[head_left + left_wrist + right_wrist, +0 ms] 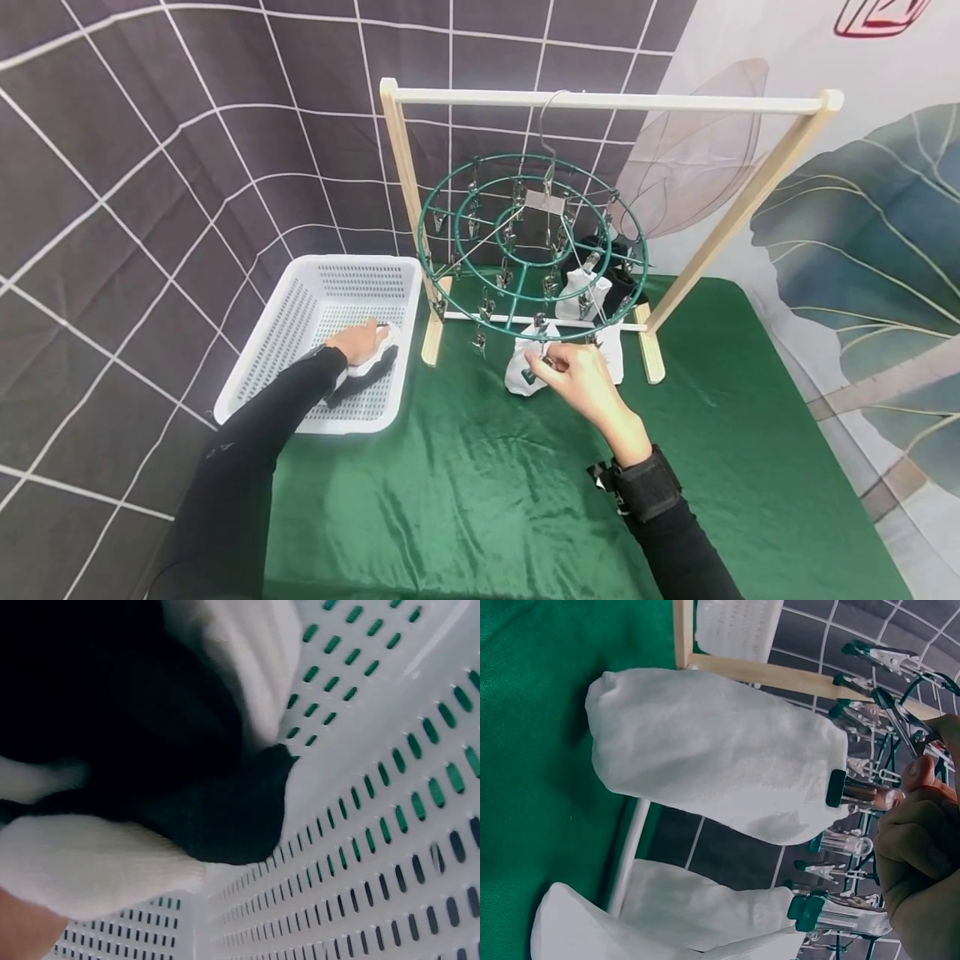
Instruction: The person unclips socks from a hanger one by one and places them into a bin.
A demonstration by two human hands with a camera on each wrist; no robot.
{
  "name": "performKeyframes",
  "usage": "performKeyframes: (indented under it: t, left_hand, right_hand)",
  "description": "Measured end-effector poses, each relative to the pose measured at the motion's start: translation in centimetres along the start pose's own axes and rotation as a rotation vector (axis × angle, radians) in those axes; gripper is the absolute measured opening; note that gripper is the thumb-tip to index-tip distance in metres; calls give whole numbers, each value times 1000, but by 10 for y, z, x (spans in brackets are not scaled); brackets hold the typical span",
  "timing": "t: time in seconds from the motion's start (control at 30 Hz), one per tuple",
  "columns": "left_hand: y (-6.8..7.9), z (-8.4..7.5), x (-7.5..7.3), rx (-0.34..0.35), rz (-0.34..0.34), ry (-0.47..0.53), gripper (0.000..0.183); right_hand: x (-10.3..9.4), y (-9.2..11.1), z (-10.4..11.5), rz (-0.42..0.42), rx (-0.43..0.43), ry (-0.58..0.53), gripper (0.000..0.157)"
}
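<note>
My left hand (356, 342) reaches into the white plastic basket (247, 367) and grips a white sock (378, 350). A black sock (367, 383) lies just below it; in the left wrist view, white cloth (90, 862) and black cloth (240, 817) bunch together, and the fingertips are hidden. At the front of the round green clip hanger (517, 296), my right hand (581, 379) pinches a metal clip (904, 720) with green tips between thumb and finger. Beside that hand hangs a white sock (720, 750), held by another clip (847, 791).
The hanger hangs by a hook from a wooden rack (607, 101) standing on a green cloth (465, 500). More white socks (581, 293) and black socks (618, 292) hang at its right side. Several clips dangle around the rings. A grey gridded curtain (225, 167) stands behind.
</note>
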State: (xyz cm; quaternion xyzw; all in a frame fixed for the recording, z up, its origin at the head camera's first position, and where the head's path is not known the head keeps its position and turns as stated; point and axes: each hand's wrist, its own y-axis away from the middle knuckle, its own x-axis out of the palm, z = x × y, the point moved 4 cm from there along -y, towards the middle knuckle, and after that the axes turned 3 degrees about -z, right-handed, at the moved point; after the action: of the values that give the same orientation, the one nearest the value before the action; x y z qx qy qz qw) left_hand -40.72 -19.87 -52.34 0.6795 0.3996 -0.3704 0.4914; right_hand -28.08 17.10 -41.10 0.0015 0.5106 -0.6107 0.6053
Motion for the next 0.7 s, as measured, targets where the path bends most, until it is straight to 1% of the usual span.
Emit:
performKeyframes:
  t: [0.17, 0.27, 0.37, 0.4, 0.47, 0.5, 0.6, 0.7]
  left_hand:
    - [6, 1, 1, -25, 1, 11, 75]
    - [8, 0, 0, -66, 30, 30, 75]
    - [9, -2, -4, -105, 57, 94, 74]
    - [9, -3, -5, -104, 59, 115, 74]
    - [8, -4, -8, -86, 55, 151, 73]
    - [8, -4, -10, -67, 51, 165, 72]
    - [7, 1, -14, 5, 11, 155, 71]
    - [16, -2, -30, 48, -15, 128, 66]
  right_hand:
    - [1, 2, 3, 6, 6, -6, 53]
    - [1, 3, 3, 18, 16, -9, 53]
    - [-1, 3, 2, 7, 34, -8, 53]
    - [-2, 3, 2, 0, 39, -9, 53]
    - [-3, 3, 1, -11, 47, -8, 53]
    - [-4, 3, 1, -12, 50, -10, 52]
    - [-3, 2, 1, -7, 49, -11, 52]
    - [-3, -1, 1, -6, 46, -14, 52]
